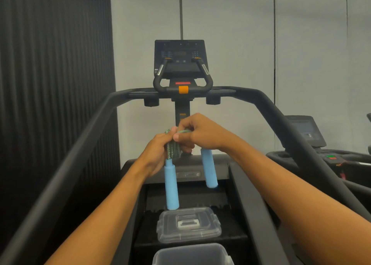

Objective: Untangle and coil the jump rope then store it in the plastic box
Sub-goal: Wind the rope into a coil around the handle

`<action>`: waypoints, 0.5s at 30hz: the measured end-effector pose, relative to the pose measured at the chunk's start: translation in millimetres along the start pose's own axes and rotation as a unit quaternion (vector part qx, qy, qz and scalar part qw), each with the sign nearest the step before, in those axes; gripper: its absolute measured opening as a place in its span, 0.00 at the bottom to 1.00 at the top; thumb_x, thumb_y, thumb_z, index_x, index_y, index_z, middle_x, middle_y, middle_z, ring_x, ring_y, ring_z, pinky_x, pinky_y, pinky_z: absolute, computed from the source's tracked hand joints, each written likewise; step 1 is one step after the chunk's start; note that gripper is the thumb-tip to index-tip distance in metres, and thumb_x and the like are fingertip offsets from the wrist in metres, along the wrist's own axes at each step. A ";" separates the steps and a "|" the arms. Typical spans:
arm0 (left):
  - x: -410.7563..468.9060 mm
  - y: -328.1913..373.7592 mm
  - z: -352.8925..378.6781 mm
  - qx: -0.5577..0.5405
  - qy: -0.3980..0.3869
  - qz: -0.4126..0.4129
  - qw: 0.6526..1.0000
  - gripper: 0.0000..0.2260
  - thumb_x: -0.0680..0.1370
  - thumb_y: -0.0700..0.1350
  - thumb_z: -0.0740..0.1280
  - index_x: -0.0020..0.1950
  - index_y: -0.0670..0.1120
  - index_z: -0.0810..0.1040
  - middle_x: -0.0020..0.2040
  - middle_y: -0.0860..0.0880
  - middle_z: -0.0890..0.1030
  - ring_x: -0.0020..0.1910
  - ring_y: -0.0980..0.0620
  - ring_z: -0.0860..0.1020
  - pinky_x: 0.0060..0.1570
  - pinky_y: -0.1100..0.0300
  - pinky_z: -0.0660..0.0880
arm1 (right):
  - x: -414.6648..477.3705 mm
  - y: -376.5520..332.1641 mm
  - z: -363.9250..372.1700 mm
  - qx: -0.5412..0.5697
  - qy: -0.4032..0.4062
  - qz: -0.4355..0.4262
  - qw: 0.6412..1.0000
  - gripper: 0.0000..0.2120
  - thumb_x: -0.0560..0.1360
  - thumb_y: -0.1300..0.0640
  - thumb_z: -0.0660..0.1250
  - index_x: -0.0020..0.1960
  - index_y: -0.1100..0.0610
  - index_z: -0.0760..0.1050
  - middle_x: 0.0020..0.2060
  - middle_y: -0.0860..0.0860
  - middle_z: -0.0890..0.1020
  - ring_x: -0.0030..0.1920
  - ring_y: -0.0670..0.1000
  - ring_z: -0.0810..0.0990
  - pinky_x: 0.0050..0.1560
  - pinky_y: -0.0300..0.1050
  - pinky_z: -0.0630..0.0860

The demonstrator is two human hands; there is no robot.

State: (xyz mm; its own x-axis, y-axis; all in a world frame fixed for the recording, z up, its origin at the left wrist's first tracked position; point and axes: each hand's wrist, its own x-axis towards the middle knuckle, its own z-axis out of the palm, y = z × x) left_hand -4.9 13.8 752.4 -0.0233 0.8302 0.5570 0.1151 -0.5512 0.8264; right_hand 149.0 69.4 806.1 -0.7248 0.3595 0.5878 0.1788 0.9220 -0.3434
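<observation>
A jump rope with a green braided cord (172,148) and two light blue foam handles is held up in front of me. My left hand (155,154) grips the bundled cord loops. My right hand (197,133) pinches a strand of the cord at the top of the bundle. One blue handle (171,186) hangs below my left hand, the other blue handle (209,168) hangs below my right hand. Below them lies the clear plastic lid (208,229), and nearer me stands the open plastic box (160,254), partly cut off by the frame's lower edge.
I stand at a black stair-climber machine with side rails (76,150) on both sides and a console (180,58) ahead. The lid and box sit on its steps. Another machine (309,134) stands to the right. A dark ribbed wall panel is on the left.
</observation>
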 end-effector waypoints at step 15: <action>3.1 -1.5 -0.2 -0.175 -0.088 -0.010 0.981 0.23 0.83 0.57 0.57 0.50 0.39 0.79 0.29 0.47 0.70 0.24 0.54 0.66 0.31 0.56 0.70 | -6.8 11.3 12.7 0.224 -0.001 0.053 0.973 0.16 0.81 0.50 0.67 0.60 0.61 0.74 0.40 0.57 0.85 0.39 0.54 0.85 0.44 0.49 0.83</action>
State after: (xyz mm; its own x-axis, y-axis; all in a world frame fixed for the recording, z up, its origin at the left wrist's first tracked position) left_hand -5.3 17.1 752.9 0.1522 0.8260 0.5427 -0.2318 -0.5040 0.8320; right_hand 147.5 75.6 788.9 -0.7193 0.4485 0.5305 -0.0546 0.7248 -0.6868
